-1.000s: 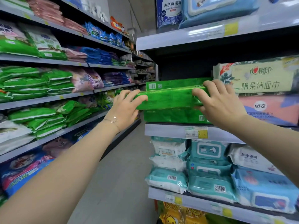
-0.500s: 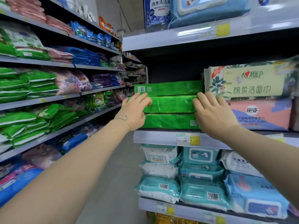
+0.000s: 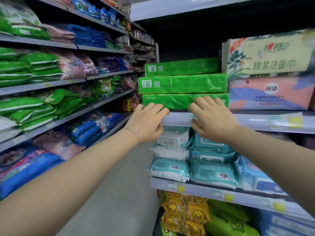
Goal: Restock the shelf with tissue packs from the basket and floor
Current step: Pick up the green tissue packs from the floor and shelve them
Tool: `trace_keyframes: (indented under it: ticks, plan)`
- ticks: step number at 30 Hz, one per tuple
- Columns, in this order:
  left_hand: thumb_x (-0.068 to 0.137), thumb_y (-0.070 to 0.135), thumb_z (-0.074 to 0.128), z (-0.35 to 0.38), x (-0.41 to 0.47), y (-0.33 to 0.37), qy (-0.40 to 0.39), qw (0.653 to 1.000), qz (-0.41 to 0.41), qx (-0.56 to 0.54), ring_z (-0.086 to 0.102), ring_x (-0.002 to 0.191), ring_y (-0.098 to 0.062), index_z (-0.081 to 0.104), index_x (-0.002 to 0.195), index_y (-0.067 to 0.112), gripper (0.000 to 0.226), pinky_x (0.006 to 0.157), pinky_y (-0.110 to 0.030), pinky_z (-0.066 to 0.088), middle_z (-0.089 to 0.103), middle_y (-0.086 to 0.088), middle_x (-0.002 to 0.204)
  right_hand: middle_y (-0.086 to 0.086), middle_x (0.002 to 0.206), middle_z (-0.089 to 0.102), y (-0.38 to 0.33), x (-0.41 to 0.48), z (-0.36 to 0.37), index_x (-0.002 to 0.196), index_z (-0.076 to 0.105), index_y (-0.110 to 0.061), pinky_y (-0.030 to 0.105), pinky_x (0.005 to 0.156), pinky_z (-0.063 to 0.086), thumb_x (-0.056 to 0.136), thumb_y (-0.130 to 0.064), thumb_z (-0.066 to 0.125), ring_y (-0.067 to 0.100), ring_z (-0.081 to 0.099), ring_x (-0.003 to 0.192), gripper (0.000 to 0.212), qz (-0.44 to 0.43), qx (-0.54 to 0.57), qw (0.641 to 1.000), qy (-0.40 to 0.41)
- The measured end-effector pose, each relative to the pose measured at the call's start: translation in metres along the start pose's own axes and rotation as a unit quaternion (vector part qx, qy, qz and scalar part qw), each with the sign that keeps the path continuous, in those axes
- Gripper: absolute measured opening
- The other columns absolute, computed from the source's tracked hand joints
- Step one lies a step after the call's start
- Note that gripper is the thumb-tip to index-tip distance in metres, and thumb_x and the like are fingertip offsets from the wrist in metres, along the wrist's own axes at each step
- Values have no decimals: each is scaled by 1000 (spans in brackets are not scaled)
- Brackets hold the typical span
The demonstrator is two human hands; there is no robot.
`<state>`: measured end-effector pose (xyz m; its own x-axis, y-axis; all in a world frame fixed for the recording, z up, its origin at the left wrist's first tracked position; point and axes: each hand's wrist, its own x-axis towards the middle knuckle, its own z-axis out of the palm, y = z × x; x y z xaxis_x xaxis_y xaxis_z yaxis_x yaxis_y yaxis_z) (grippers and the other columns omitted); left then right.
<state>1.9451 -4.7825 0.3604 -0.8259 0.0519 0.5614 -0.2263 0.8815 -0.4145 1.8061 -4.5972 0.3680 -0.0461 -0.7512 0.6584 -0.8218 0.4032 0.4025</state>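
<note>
Left hand (image 3: 148, 122): nearest to us w/ a thin bracelet (image 3: 134, 132) at the wrist; fingers straight and close together, tips laid on the front of the bottom green pack (image 3: 180, 101); thumb hangs below, in front of the shelf edge (image 3: 255, 121).
Right hand (image 3: 212, 120): just beside the left one, apart from it; fingers straight, a little spread, tips on the same pack front; thumb points down over the shelf edge.
Grip: we see no curling round the pack, only flat contact.
Bottom green pack: lies flat on the shelf, long side to us, at the shelf's left end.
Stack: middle green pack (image 3: 182, 83) lies on it, top green pack (image 3: 180, 67) on that; 3 in all, barcodes at left on the upper two.
Right neighbours: pink pack (image 3: 269, 92) touching the stack, cream pack (image 3: 272, 57) on top of it.
Shelf below: teal wipes packs (image 3: 213, 172); under them yellow duck packs (image 3: 184, 213).
Far left: aisle shelves w/ green bags (image 3: 34, 65), blurred.
</note>
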Motion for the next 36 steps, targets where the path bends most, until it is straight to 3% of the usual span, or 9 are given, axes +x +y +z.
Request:
trace_keyframes:
  ticks: [10,14,21,26,29,32,36]
  plan:
    - [85,36,50,56,-105,56,-180,980,-30,-75,49,112,-23,44,128,23,46,80,-37,33,51,1,123,10,86,58,-102,-69,56,89,60,-8,37,63,41,75,-27,47,31,54,76,27,-35,106,989,-97]
    - [82,38,38,89,-148,79,-237,965,-24,-112,50,112,-24,47,127,21,49,79,-36,35,54,-1,119,9,86,57,-139,-103,85,88,60,-10,37,64,41,73,-28,54,30,55,77,24,-47,146,978,-145]
    - [89,35,47,146,-219,118,-373,912,-52,-162,44,121,-23,35,135,20,51,89,-37,35,47,-2,127,10,83,57,-202,-166,136,90,60,-10,38,64,43,69,-27,62,31,55,76,27,-64,208,949,-229]
    - [89,35,47,188,-267,145,-452,867,-89,-191,42,122,-22,32,136,24,51,92,-40,36,46,-1,129,9,78,58,-240,-202,162,86,64,-10,37,61,47,70,-28,46,29,58,71,29,-47,251,917,-306]
    - [87,32,50,214,-299,163,-505,827,-120,-215,42,121,-23,31,135,23,53,93,-43,37,45,-2,131,12,94,57,-257,-220,177,98,60,-7,43,75,44,72,-20,62,34,56,89,29,5,309,872,-378]
    - [86,29,52,236,-332,182,-558,787,-140,-224,41,121,-25,31,135,22,53,92,-43,36,43,-4,131,9,119,47,-273,-238,192,122,48,-12,40,92,33,88,-26,50,29,41,114,36,59,335,827,-447]
    - [84,27,58,262,-371,214,-611,738,-174,-229,38,127,-27,31,135,21,58,98,-45,33,41,-5,134,9,136,39,-293,-264,208,128,43,-13,40,101,31,91,-28,47,28,34,127,40,82,329,787,-516]
